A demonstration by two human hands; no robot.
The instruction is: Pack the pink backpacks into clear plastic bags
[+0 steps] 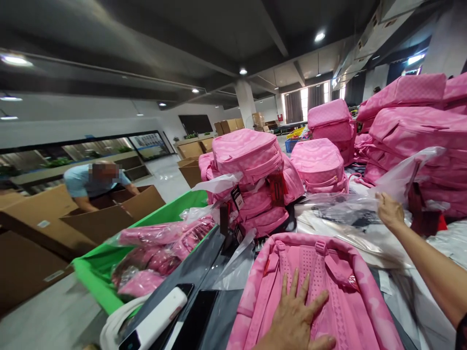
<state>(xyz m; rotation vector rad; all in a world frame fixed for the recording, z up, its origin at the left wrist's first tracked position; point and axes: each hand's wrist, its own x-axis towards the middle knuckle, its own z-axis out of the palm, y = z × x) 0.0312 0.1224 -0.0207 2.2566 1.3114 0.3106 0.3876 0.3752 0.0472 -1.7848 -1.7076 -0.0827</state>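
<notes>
Head view: left hand [297, 306] flat, fingers spread on a pink backpack [352, 316] lying straps-up on the tabletop [228, 304]; right hand [390, 212] pinched on clear plastic [355, 204]. Progress, judged: wrapped pink goods [160, 257] already in green bin [91, 279]; this backpack unwrapped, stacked backpacks [251, 155] beyond apparently mostly unwrapped too.

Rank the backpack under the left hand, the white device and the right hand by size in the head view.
1. Backpack under the left hand
2. White device
3. Right hand
</notes>
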